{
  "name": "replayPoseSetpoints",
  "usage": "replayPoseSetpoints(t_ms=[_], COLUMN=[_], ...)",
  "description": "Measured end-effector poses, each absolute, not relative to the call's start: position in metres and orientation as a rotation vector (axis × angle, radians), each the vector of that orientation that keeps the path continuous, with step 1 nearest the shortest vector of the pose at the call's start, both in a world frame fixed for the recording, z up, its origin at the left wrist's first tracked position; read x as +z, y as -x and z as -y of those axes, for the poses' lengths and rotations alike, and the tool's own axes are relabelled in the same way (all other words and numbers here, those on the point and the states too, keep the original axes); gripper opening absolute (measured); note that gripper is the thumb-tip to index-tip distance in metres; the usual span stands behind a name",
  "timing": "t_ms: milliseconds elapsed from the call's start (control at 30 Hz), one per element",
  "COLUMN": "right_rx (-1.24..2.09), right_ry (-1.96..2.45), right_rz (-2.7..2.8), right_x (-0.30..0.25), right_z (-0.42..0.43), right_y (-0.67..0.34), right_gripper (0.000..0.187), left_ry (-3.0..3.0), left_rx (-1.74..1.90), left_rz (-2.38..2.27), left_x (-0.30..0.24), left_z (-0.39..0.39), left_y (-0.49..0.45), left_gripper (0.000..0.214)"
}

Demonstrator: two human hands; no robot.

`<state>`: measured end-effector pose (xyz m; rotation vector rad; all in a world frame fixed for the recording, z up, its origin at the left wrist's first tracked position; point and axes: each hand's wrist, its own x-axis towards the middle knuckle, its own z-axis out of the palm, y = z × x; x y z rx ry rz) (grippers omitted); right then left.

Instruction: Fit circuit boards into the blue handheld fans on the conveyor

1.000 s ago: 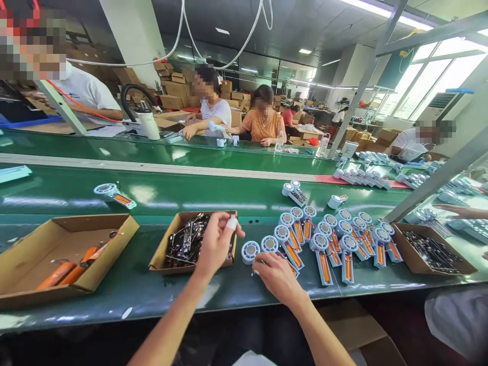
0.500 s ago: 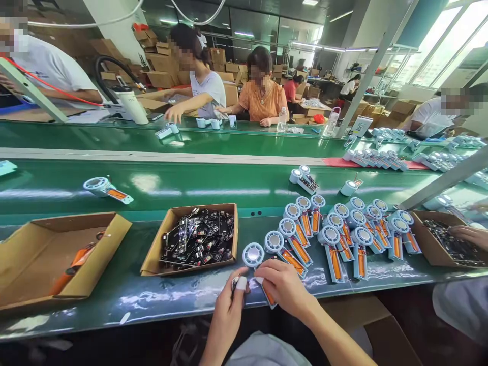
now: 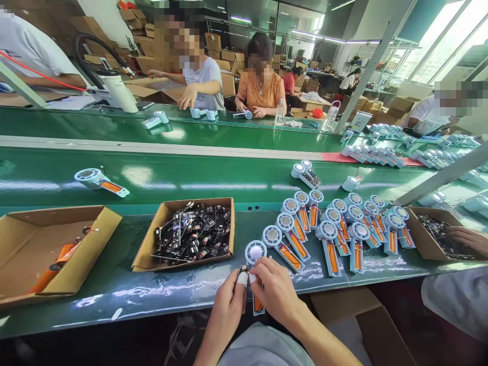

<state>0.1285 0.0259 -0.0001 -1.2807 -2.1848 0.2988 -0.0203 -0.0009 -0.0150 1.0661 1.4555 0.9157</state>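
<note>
My left hand point(image 3: 231, 296), a white cover on its thumb, grips a small dark circuit board point(image 3: 243, 269) just below the round head of a light-blue fan housing point(image 3: 255, 252). Over that housing's handle is my right hand point(image 3: 275, 287), its fingers closed and their tips meeting the board's side. What the right fingertips pinch is hidden. An orange battery cell point(image 3: 258, 305) shows in the handle beneath that hand. Several similar fan housings point(image 3: 328, 230) with orange cells and thin wires lie to the right.
A cardboard tray of circuit boards point(image 3: 198, 231) stands left of my hands; another cardboard tray point(image 3: 101, 244) holds orange cells. A fan housing point(image 3: 89, 175) lies on the green belt point(image 3: 190, 178). At right, another person's hand point(image 3: 467, 236) reaches into a box. People sit across the belt.
The circuit board in my left hand has come up beside the housing, and my hands are closer together. The housing's handle now points straighter toward me. The view has shifted slightly.
</note>
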Motion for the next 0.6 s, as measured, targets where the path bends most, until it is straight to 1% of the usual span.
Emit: replayPoseSetpoints(t_ms=[167, 333, 467, 600], right_rx=[0.043, -0.091, -0.011, 0.187], right_ry=[1.287, 1.334, 1.437, 1.439], right_rz=[2.306, 2.388, 2.407, 2.452], right_x=[0.004, 0.01, 0.013, 0.017], right_z=[-0.024, -0.02, -0.017, -0.02], right_y=[-0.126, -0.118, -0.114, -0.121], right_gripper=[0.016, 0.022, 0.018, 0.015], left_ry=[-1.265, -1.707, -2.093, -2.247], left_rx=[0.861, 0.986, 1.022, 0.952], left_rz=[-1.521, -1.591, -1.629, -1.564], left_x=[-0.013, -0.017, -0.023, -0.023], left_z=[0.004, 0.007, 0.012, 0.011], left_y=[0.016, 0.023, 0.027, 0.035], left_gripper=[0.04, 0.033, 0.027, 0.028])
